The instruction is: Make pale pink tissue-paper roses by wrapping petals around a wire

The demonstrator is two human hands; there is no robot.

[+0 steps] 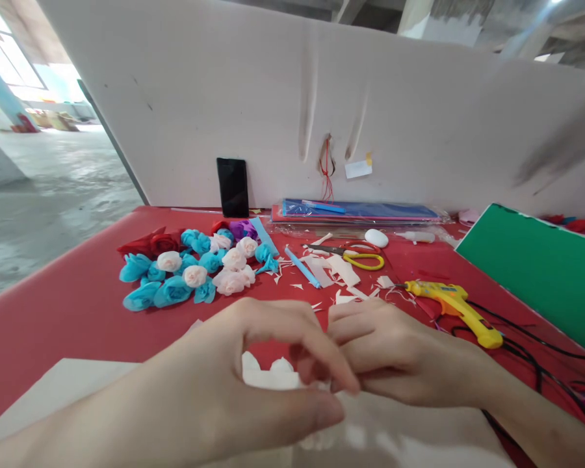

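Observation:
My left hand (253, 370) and my right hand (394, 351) meet close to the camera, low in the middle of the view. Both pinch a strip of white crepe paper (268, 374) with scalloped petal tops, which shows between the thumb and fingers of the left hand. The fingertips of both hands touch each other over the paper. Most of the strip is hidden behind the fingers. Beneath the hands lies a pale sheet (68, 390) on the red table (53, 312).
A heap of blue, white, red and purple paper flowers (195, 266) lies at left centre. Yellow-handled scissors (363, 259), a blue stick (302, 268), paper scraps, a yellow glue gun (455, 305) with black cables, a green sheet (541, 273), packed paper (361, 211) and a phone (233, 187) stand behind.

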